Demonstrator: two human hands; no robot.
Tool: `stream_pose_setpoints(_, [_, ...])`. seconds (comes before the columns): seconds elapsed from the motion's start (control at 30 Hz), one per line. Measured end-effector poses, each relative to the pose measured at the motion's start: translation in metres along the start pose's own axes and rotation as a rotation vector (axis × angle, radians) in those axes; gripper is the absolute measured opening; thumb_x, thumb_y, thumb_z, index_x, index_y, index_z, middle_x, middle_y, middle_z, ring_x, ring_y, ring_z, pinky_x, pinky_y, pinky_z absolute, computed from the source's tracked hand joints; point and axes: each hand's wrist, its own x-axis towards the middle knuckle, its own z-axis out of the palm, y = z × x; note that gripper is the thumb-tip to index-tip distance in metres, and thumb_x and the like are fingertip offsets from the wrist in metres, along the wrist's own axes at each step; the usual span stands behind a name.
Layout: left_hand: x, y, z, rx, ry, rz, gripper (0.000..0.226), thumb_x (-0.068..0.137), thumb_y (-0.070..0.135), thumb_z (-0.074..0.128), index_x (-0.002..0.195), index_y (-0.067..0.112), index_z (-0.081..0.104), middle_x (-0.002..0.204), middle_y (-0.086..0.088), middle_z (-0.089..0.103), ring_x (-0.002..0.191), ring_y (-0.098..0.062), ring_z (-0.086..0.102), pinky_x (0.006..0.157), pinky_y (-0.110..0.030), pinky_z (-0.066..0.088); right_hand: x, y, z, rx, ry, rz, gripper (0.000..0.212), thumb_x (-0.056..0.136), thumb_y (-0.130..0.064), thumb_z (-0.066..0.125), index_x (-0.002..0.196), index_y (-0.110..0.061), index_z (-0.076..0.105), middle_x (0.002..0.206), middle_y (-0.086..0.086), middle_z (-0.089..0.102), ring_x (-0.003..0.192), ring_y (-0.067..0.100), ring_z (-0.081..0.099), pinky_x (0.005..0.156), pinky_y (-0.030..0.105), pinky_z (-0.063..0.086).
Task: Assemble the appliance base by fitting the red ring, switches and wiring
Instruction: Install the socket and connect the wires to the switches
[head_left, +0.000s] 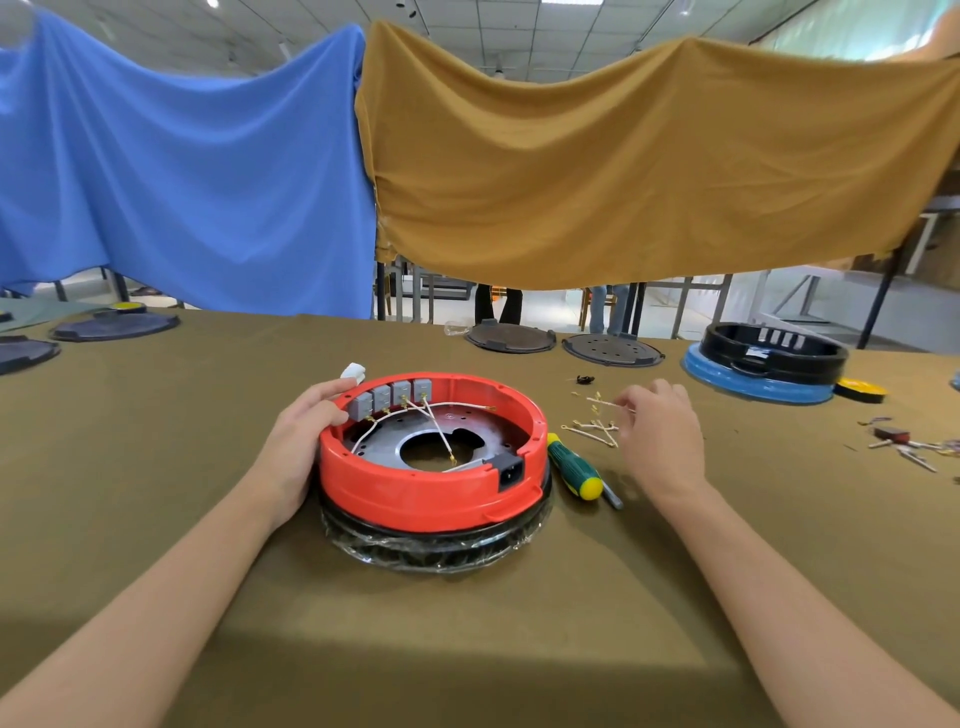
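Observation:
The red ring (415, 493) sits on a black base wrapped in clear film (431, 545) at the table's centre. Several grey switches (392, 397) line its far inner wall, with white wires (436, 426) running from them over the metal plate (395, 441). A black power socket (511, 472) sits in the ring's near right wall. My left hand (301, 431) grips the ring's left rim, thumb on the edge by the switches. My right hand (660, 431) pinches a loose white wire (605, 402) above a small pile of wires (592, 431) right of the ring.
A green and yellow screwdriver (574, 465) lies just right of the ring. A white connector (353, 371) lies behind it. Dark round plates (511, 336) and a black-on-blue base (769, 364) stand at the back right. Small parts (904, 447) lie far right.

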Motion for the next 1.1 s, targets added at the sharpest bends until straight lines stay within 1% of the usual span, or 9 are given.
stream_pose_setpoints(0.07, [0.000, 0.001, 0.000, -0.008, 0.015, 0.007, 0.041, 0.089, -0.002, 0.042, 0.116, 0.017, 0.067, 0.116, -0.013, 0.071, 0.097, -0.025, 0.065, 0.088, -0.039, 0.049, -0.001, -0.001, 0.001, 0.085, -0.093, 0.086, 0.025, 0.094, -0.007, 0.060, 0.116, -0.015, 0.069, 0.102, 0.003, 0.059, 0.093, 0.019, 0.058, 0.082, 0.033, 0.053])
stream_pose_setpoints(0.13, [-0.001, 0.000, 0.000, -0.010, 0.015, 0.002, 0.039, 0.090, -0.002, 0.043, 0.115, 0.017, 0.067, 0.114, -0.014, 0.070, 0.096, -0.025, 0.064, 0.087, -0.038, 0.049, -0.002, -0.001, 0.002, 0.028, -0.191, 0.153, 0.027, 0.096, -0.008, 0.055, 0.119, -0.015, 0.068, 0.110, 0.005, 0.059, 0.093, 0.022, 0.061, 0.084, 0.038, 0.056])
stream_pose_setpoints(0.2, [0.000, 0.000, 0.000, -0.009, 0.011, -0.002, 0.039, 0.090, -0.001, 0.044, 0.115, 0.017, 0.067, 0.113, -0.015, 0.070, 0.097, -0.027, 0.063, 0.088, -0.039, 0.049, -0.001, 0.001, 0.002, 0.030, -0.126, 0.170, 0.028, 0.096, -0.006, 0.052, 0.120, -0.011, 0.066, 0.111, 0.007, 0.055, 0.086, 0.023, 0.059, 0.078, 0.037, 0.055])
stream_pose_setpoints(0.37, [0.000, -0.001, -0.001, -0.015, 0.005, -0.003, 0.039, 0.090, -0.001, 0.043, 0.111, 0.020, 0.069, 0.106, -0.009, 0.073, 0.092, -0.023, 0.065, 0.084, -0.037, 0.050, -0.002, -0.005, 0.000, 0.244, -0.060, 0.020, 0.025, 0.102, -0.013, 0.045, 0.119, -0.009, 0.063, 0.102, 0.004, 0.059, 0.084, 0.017, 0.056, 0.075, 0.031, 0.049])
stream_pose_setpoints(0.5, [0.000, -0.001, 0.000, -0.017, 0.027, -0.009, 0.037, 0.090, -0.001, 0.045, 0.110, 0.020, 0.069, 0.098, -0.006, 0.074, 0.088, -0.023, 0.065, 0.080, -0.036, 0.051, -0.003, -0.014, 0.001, 0.557, -0.175, 0.126, 0.019, 0.103, -0.016, 0.046, 0.113, -0.014, 0.062, 0.084, -0.002, 0.063, 0.073, 0.015, 0.057, 0.063, 0.029, 0.048])
stream_pose_setpoints(0.6, [0.000, -0.001, 0.000, -0.008, 0.050, -0.023, 0.034, 0.090, 0.000, 0.047, 0.110, 0.018, 0.067, 0.097, -0.010, 0.070, 0.087, -0.027, 0.060, 0.075, -0.036, 0.049, -0.009, -0.020, 0.001, 0.615, -0.302, 0.073, 0.014, 0.103, -0.017, 0.045, 0.110, -0.020, 0.057, 0.081, -0.001, 0.068, 0.080, 0.024, 0.064, 0.075, 0.041, 0.056])
stream_pose_setpoints(0.77, [0.001, 0.002, -0.004, 0.042, 0.091, 0.015, 0.033, 0.087, -0.003, 0.051, 0.108, 0.012, 0.071, 0.089, -0.014, 0.067, 0.062, -0.019, 0.056, 0.060, -0.027, 0.050, -0.013, -0.023, -0.001, 0.659, -0.311, 0.007, 0.014, 0.103, -0.015, 0.046, 0.112, -0.024, 0.052, 0.087, -0.004, 0.067, 0.073, 0.012, 0.064, 0.073, 0.035, 0.057])
stream_pose_setpoints(0.93, [0.004, 0.009, -0.009, 0.021, 0.142, 0.096, 0.038, 0.082, -0.012, 0.054, 0.095, 0.016, 0.076, 0.101, -0.011, 0.073, 0.082, -0.024, 0.064, 0.078, -0.039, 0.051, -0.015, -0.022, 0.000, 0.685, -0.273, 0.016, 0.015, 0.101, -0.013, 0.049, 0.103, -0.027, 0.054, 0.088, -0.005, 0.066, 0.081, 0.014, 0.065, 0.078, 0.040, 0.058])
stream_pose_setpoints(1.1, [0.027, 0.032, -0.023, 0.077, 0.028, 0.101, 0.039, 0.079, -0.016, 0.058, 0.101, 0.013, 0.072, 0.108, -0.003, 0.074, 0.094, -0.013, 0.071, 0.079, -0.026, 0.056, -0.014, -0.025, 0.003, 0.684, -0.243, -0.021, 0.016, 0.102, -0.019, 0.047, 0.099, -0.030, 0.057, 0.081, -0.007, 0.065, 0.076, 0.012, 0.060, 0.071, 0.035, 0.053])
